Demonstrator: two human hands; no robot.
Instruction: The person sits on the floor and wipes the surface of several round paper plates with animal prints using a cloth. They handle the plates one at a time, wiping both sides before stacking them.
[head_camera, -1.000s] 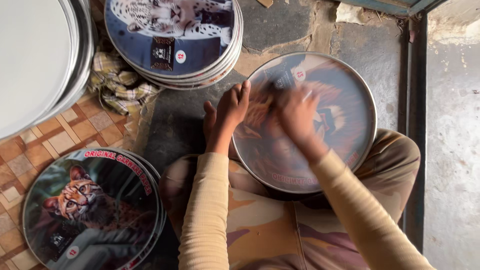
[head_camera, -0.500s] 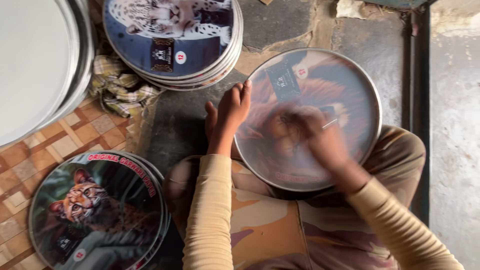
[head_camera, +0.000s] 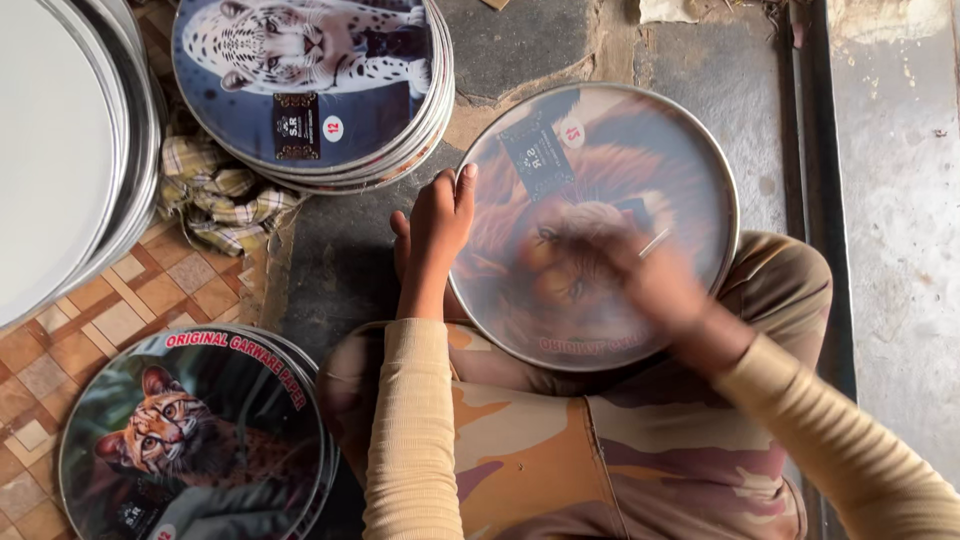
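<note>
A round metal plate (head_camera: 690, 150) with a lion picture under a clear film rests on my lap. My left hand (head_camera: 435, 225) grips its left rim, fingers pointing up. My right hand (head_camera: 640, 275) is blurred with motion over the middle of the plate and seems to pinch a thin pale strip or stick; what it is I cannot make out. Both arms wear beige ribbed sleeves.
A stack of plates with a leopard picture (head_camera: 310, 85) lies at the top. Plain metal plates (head_camera: 60, 150) are stacked at the left, beside a checked cloth (head_camera: 220, 195). Another stack with a wild-cat picture (head_camera: 190, 440) sits at the lower left. A metal rail (head_camera: 815, 180) runs down the right.
My right hand has swept from the plate's upper middle down toward its lower right. The plate has turned a little. My left hand has stayed on the rim.
</note>
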